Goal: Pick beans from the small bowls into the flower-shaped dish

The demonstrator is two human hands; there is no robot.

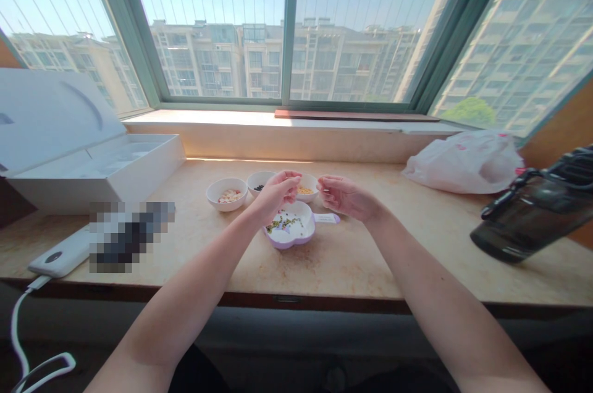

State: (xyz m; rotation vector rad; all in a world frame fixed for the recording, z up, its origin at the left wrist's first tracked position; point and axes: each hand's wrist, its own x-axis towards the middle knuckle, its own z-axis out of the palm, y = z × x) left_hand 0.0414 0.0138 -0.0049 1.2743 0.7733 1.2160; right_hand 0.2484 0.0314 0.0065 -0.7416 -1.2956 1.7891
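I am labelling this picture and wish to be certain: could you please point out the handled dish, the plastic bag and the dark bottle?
Handled dish (293,243): head view, on its front outer wall.
Plastic bag (458,164): head view, on its middle.
Dark bottle (525,217): head view, on its body.

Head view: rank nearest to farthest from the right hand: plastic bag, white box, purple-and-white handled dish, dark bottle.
From the right hand:
1. Purple-and-white handled dish: just left, nearer the wearer
2. Plastic bag: right, toward the window
3. Dark bottle: farther right
4. White box: far left, lid open
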